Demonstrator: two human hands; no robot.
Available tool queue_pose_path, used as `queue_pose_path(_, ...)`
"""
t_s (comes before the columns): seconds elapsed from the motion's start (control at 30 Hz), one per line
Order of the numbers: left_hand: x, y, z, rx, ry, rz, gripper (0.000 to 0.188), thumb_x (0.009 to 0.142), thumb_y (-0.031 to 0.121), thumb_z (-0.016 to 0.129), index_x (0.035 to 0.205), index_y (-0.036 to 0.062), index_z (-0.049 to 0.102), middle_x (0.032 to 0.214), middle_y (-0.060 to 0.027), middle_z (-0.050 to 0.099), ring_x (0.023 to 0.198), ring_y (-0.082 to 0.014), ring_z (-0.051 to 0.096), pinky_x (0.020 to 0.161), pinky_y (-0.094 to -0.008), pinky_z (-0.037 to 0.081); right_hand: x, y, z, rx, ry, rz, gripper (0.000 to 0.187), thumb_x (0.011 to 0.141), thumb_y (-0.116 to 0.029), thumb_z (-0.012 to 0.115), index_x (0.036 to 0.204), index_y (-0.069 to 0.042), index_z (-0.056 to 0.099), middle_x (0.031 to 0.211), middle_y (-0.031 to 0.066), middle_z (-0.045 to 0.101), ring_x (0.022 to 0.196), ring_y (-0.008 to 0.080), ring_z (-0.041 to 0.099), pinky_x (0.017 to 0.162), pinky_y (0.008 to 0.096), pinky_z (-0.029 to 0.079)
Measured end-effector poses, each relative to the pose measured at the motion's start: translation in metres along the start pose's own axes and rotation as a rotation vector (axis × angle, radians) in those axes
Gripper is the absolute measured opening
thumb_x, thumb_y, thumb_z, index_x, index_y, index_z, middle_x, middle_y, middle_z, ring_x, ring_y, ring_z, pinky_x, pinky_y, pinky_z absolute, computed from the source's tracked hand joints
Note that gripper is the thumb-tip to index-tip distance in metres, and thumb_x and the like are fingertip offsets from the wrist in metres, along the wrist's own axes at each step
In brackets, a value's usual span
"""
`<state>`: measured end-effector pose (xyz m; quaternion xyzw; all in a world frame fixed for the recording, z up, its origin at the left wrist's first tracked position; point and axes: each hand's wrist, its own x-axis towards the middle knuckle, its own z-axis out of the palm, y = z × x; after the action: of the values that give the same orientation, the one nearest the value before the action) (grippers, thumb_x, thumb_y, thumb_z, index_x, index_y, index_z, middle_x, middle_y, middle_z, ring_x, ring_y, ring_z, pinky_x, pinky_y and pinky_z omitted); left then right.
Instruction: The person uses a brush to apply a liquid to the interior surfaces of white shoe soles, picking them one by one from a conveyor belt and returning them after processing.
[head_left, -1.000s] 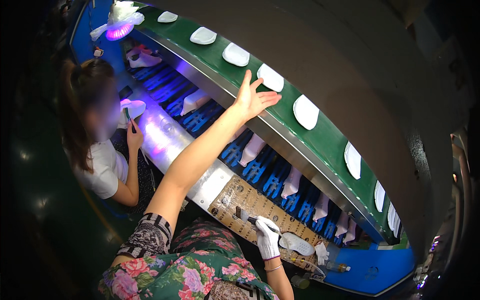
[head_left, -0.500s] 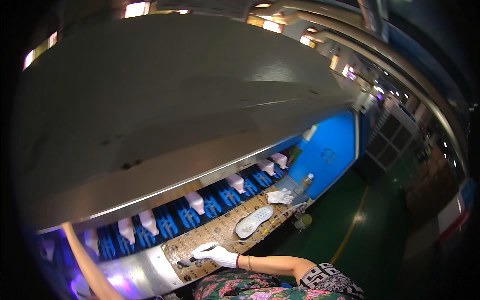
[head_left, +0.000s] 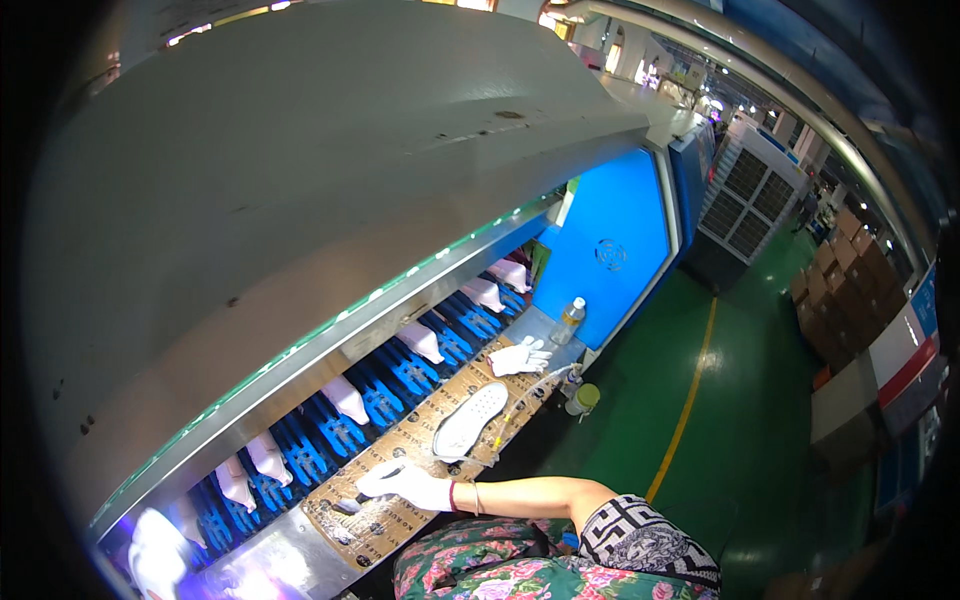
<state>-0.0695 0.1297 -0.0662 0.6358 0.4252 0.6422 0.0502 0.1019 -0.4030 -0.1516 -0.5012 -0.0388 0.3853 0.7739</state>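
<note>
White perforated shoe sole (head_left: 470, 422) lies unheld on the brown paper-covered ledge (head_left: 405, 437), to the right of the white-gloved right hand (head_left: 407, 484), which grips a small dark brush (head_left: 349, 505) clear of it. How much is done or left cannot be told; the left hand is out of sight.

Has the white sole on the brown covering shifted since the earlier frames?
No, not visibly: in every picture the white sole lies on the brown covering, toward the blue panel end, next to the loose white glove.

Dark lettering (head_left: 378, 531) on brown sheet (head_left: 415, 430)
</note>
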Motion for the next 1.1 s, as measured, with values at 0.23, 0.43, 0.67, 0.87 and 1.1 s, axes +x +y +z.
queue_pose_path(0.23,-0.14,0.158,-0.046,-0.275,-0.362,-0.047,0.063,0.087,0.056,0.065,0.103,-0.0045,0.062,0.1,-0.0195,0.066,0.092,-0.0321,0.063,0.088,-0.0415,0.048,-0.014,-0.055,-0.01,0.055,-0.026,-0.182,0.02,0.087,-0.016,0.074,0.102,-0.002,0.074,0.094,0.0052,0.073,0.084,0.0115,0.067,0.076,0.0254,0.053)
queue_pose_path(0.43,-0.231,0.25,-0.078,-0.49,-0.788,-0.205,0.063,0.087,0.056,0.063,0.106,-0.0035,0.06,0.102,-0.019,0.066,0.094,-0.0322,0.062,0.089,-0.0419,0.048,-0.04,-0.095,-0.019,0.19,-0.008,-0.237,0.021,0.087,-0.02,0.075,0.1,-0.004,0.074,0.086,0.0033,0.072,0.07,0.0093,0.064,0.06,0.0224,0.047)
queue_pose_path(0.67,-0.275,0.304,-0.093,-0.719,-1.228,-0.433,0.062,0.089,0.056,0.061,0.109,-0.0024,0.058,0.105,-0.0185,0.065,0.097,-0.0323,0.061,0.091,-0.0424,0.047,-0.067,-0.122,-0.03,0.289,-0.078,-0.308,0.019,0.087,-0.019,0.075,0.098,-0.004,0.073,0.085,0.0024,0.07,0.074,0.0101,0.063,0.062,0.0226,0.047)
queue_pose_path(0.87,-0.308,0.334,-0.134,-0.855,-1.621,-0.626,0.062,0.089,0.057,0.059,0.112,-0.0014,0.057,0.107,-0.018,0.064,0.099,-0.0323,0.061,0.092,-0.0428,0.047,-0.076,-0.137,-0.026,0.373,-0.194,-0.307,0.014,0.087,-0.012,0.073,0.097,-0.001,0.071,0.092,0.0059,0.068,0.075,0.0123,0.061,0.063,0.0231,0.047)
queue_pose_path(1.1,-0.326,0.34,-0.175,-0.846,-1.842,-0.784,0.062,0.09,0.057,0.057,0.116,-0.0002,0.055,0.11,-0.0174,0.064,0.102,-0.0324,0.06,0.094,-0.0432,0.046,-0.073,-0.133,-0.017,0.368,-0.246,-0.313,0.015,0.086,-0.013,0.074,0.094,-0.001,0.072,0.082,0.0042,0.068,0.07,0.0094,0.059,0.06,0.0223,0.046)
